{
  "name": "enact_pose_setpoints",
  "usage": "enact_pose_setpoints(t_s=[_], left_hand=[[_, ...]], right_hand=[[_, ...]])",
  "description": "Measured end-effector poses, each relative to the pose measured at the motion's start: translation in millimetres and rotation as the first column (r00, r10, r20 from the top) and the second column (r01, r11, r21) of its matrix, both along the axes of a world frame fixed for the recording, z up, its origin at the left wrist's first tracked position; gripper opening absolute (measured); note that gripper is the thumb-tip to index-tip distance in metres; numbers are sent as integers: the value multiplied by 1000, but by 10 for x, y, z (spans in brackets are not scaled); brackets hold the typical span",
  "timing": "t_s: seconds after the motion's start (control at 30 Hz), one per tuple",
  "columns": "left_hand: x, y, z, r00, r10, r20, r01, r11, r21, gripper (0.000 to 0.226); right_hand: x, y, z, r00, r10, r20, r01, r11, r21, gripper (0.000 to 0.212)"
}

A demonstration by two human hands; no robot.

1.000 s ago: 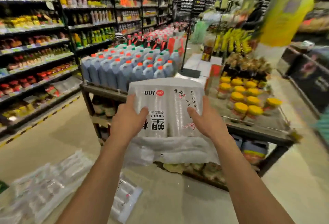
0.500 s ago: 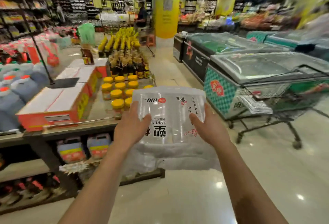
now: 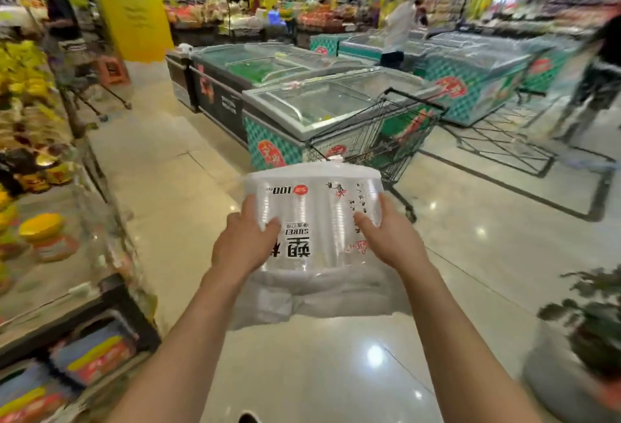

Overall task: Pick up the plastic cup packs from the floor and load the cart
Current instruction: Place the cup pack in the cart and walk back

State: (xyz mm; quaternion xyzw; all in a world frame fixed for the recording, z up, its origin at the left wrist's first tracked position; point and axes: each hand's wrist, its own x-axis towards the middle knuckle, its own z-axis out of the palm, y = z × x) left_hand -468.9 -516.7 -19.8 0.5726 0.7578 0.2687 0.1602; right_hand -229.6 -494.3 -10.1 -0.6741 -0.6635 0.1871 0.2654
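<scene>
I hold clear plastic cup packs (image 3: 312, 217) stacked in front of my chest; the top pack carries red and black print. My left hand (image 3: 243, 243) grips the stack's left side with the thumb on top. My right hand (image 3: 386, 237) grips its right side the same way. More clear packs hang below the top one. A wire shopping cart (image 3: 376, 133) stands just beyond the packs, beside a chest freezer, its black handle toward the right.
Chest freezers (image 3: 302, 100) line the middle of the aisle. A display stand with yellow-lidded jars (image 3: 43, 231) runs along my left. A potted plant (image 3: 591, 322) stands at the right. A person (image 3: 400, 19) in white stands by the far freezers. A yellow pillar (image 3: 131, 2) rises at the back left.
My view has swung right, away from the bottle display; the cart is now straight ahead and closer. Both hands keep the same hold on the packs.
</scene>
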Motion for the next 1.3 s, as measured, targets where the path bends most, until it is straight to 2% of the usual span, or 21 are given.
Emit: enact_pose_setpoints(t_s=[0.1,0.23,0.37,0.53,0.6,0.87,1.03,1.3], left_hand=[[270,774,-41,996,-83,38,82,997,7,67],[524,1858,-67,980,-194,52,192,980,43,65],[718,2842,-109,958,-278,62,278,960,15,65],[923,3858,-158,930,-364,54,365,931,-10,64],[986,4225,-199,921,-385,51,385,923,4,64],[1364,5641,-376,935,-355,3,355,935,-17,63],[1773,6666,-475,960,-280,20,280,959,-30,66],[2293,8083,-535,990,-124,61,128,990,-63,70]], right_hand=[[296,549,-49,997,-82,-16,82,997,2,65],[563,1391,-75,983,-183,-23,183,983,-13,78],[740,2160,-107,965,-261,-36,259,965,-37,79],[921,2986,-174,950,-307,-61,305,951,-42,79],[989,3326,-240,949,-309,-67,308,951,-34,73],[1371,4878,-532,963,-251,-101,248,968,-47,73],[1801,6100,-611,972,-206,-114,200,978,-62,69],[2376,7817,-458,987,-47,-156,33,995,-92,67]])
